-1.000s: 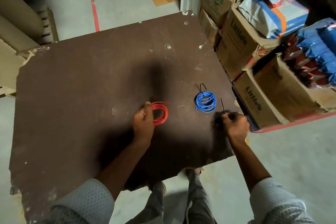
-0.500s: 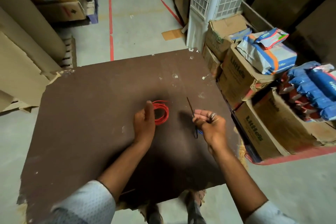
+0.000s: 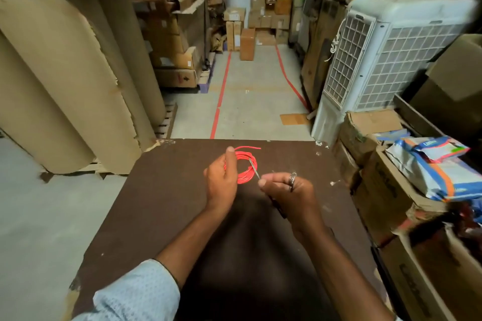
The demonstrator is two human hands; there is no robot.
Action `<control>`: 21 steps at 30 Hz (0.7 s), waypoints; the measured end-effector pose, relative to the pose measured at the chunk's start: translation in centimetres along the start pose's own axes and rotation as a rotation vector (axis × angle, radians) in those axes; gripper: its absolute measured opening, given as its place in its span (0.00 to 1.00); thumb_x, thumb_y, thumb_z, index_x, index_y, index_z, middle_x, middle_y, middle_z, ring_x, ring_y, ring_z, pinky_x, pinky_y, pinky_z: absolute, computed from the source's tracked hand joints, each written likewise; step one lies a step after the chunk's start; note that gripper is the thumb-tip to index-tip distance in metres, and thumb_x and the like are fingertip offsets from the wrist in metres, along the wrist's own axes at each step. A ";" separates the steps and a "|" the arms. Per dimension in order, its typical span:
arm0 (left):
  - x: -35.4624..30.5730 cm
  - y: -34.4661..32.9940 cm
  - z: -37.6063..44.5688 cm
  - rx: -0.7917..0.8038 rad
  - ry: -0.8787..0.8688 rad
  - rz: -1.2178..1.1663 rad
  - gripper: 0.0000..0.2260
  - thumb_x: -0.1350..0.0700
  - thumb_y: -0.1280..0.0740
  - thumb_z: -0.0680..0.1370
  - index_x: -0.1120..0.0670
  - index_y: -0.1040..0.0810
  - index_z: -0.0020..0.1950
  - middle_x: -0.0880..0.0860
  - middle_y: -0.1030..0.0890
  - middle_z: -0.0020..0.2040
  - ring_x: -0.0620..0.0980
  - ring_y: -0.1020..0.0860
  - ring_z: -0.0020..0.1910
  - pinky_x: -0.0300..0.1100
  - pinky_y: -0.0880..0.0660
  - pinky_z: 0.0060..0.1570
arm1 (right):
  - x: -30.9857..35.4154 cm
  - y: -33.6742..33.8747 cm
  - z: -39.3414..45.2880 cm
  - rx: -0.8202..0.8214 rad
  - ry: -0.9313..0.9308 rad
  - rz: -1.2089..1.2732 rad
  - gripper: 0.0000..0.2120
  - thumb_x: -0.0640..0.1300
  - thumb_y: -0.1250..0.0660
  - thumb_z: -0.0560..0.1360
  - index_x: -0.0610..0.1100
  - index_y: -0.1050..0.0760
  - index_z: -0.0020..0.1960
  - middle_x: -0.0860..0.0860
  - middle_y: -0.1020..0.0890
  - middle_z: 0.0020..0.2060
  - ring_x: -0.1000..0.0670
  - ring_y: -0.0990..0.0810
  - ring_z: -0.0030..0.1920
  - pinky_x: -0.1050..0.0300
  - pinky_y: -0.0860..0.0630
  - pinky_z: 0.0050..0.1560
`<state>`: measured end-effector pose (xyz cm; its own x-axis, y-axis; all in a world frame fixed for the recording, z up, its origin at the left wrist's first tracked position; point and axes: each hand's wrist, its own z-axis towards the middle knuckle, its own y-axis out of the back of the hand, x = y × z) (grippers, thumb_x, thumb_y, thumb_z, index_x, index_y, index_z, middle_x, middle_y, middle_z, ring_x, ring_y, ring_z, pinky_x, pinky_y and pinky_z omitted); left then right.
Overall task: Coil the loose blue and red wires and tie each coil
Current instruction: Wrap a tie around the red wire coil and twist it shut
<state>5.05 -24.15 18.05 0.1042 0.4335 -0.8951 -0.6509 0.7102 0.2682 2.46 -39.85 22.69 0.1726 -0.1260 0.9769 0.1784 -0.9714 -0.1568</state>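
Note:
A red wire coil (image 3: pixel 246 168) is lifted above the dark brown table (image 3: pixel 161 206), and my left hand (image 3: pixel 221 182) grips its left side, thumb up. My right hand (image 3: pixel 287 190) pinches a thin black tie (image 3: pixel 253 167) whose tip lies across the coil's right side. A loose red end sticks out at the coil's top right. The blue coil is out of sight, either hidden behind my right arm or outside the frame.
Cardboard boxes (image 3: pixel 386 190) with packets crowd the table's right edge. A white air cooler (image 3: pixel 370 65) stands behind them. Big cardboard rolls (image 3: pixel 65 81) lean on the left. An aisle with red floor lines (image 3: pixel 220 101) runs ahead beyond the table's far edge.
My right hand brought the black tie left from the table's right edge to the red coil. My left hand raised the coil. The view tilted up, and the blue coil dropped out of sight.

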 end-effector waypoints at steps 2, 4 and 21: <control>-0.8 0.9 0.6 -0.037 -0.048 0.016 0.23 0.52 0.42 0.85 0.47 0.36 0.30 0.44 0.30 0.25 0.41 0.33 0.27 0.37 0.37 0.31 | 0.4 -0.6 0.4 0.022 0.016 -0.020 0.03 0.33 0.27 0.73 0.37 0.19 0.47 0.49 0.19 0.26 0.55 0.25 0.25 0.64 0.29 0.27; -1.3 1.7 1.1 -0.061 -0.091 0.017 0.22 0.50 0.43 0.86 0.47 0.33 0.31 0.45 0.29 0.26 0.42 0.32 0.28 0.39 0.36 0.32 | 0.7 -1.1 0.8 0.042 0.010 -0.025 0.04 0.34 0.27 0.73 0.38 0.19 0.47 0.47 0.19 0.28 0.52 0.23 0.28 0.61 0.27 0.29; -2.8 2.7 1.0 -0.135 -0.337 0.091 0.19 0.46 0.44 0.84 0.53 0.31 0.37 0.44 0.32 0.30 0.41 0.34 0.28 0.29 0.41 0.32 | 3.4 -1.7 1.0 0.160 -0.109 0.092 0.05 0.30 0.30 0.74 0.36 0.20 0.49 0.38 0.13 0.41 0.43 0.12 0.42 0.57 0.15 0.42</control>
<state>3.76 -22.94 21.64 0.2689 0.6655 -0.6963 -0.7597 0.5909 0.2714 3.66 -38.43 26.11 0.2973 -0.1817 0.9373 0.3073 -0.9113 -0.2741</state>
